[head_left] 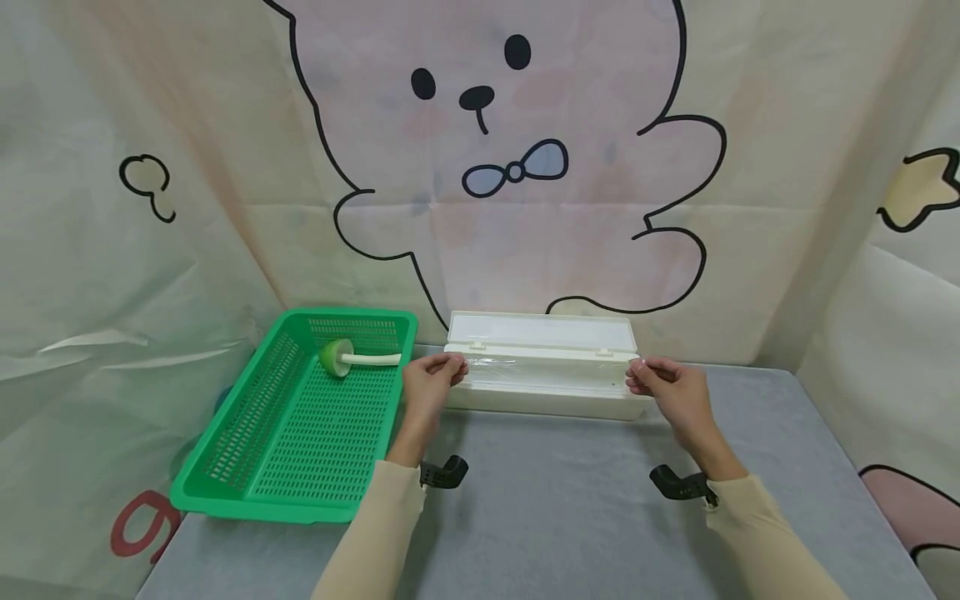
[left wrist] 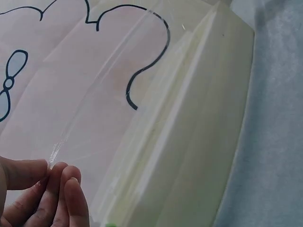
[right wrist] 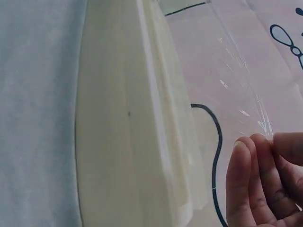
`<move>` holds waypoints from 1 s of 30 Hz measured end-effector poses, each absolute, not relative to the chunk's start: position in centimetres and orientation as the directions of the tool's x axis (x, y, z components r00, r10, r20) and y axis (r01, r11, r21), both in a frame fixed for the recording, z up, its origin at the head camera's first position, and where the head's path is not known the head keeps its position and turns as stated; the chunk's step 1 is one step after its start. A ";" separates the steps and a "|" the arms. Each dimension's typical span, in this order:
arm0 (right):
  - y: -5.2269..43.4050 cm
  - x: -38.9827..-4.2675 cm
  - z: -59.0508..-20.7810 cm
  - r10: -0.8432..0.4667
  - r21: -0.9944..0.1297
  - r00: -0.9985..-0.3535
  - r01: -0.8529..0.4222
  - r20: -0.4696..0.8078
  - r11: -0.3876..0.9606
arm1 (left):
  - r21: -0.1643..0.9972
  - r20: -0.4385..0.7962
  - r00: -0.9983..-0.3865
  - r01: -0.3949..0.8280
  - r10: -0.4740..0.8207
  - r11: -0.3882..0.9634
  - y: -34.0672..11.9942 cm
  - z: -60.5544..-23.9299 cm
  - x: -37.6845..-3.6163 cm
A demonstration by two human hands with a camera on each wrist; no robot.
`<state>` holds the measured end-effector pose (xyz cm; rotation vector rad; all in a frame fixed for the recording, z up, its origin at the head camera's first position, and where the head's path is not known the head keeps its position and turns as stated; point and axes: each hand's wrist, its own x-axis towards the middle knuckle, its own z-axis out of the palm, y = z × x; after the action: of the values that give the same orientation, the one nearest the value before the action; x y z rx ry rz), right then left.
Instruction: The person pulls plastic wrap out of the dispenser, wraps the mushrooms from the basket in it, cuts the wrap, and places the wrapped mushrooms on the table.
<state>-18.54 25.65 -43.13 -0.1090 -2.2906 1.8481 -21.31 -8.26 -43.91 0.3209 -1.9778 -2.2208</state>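
A long white dispenser box (head_left: 547, 400) lies on the grey table with its lid (head_left: 542, 330) raised. A strip of clear cling film (head_left: 547, 365) is drawn out of it, stretched between both hands. My left hand (head_left: 433, 377) pinches the film's left end, seen close as clear film (left wrist: 90, 109) above the left fingertips (left wrist: 57, 182). My right hand (head_left: 663, 382) pinches the right end, where clear film (right wrist: 236, 71) runs to the right fingertips (right wrist: 258, 156). The box body (left wrist: 199, 142) (right wrist: 118, 142) fills both wrist views.
A green perforated basket (head_left: 247, 467) sits left of the box, holding a white-handled brush with a green head (head_left: 339, 357). A cartoon-printed cloth backdrop (head_left: 517, 167) hangs behind. The grey table (head_left: 555, 517) spreads toward me.
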 end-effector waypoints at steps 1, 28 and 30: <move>25.7 -18.6 -42.9 0.183 -0.975 -0.977 -0.068 0.108 0.212 | 0.991 -0.054 -0.966 -0.022 -0.252 -0.129 -8.2 -43.6 -21.4; 26.0 -18.7 -38.5 0.137 -0.986 -0.979 -0.139 0.151 0.091 | 0.986 0.018 -0.970 0.057 -0.243 -0.155 -8.3 -39.4 -21.4; 26.0 -18.8 -38.3 0.136 -0.986 -0.978 -0.148 0.157 0.073 | 0.986 0.017 -0.970 0.057 -0.243 -0.158 -8.4 -39.2 -21.5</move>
<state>-18.76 26.00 -38.27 0.0127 -2.1379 2.0069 -21.48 -8.37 -39.22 0.2147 -1.8965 -2.2410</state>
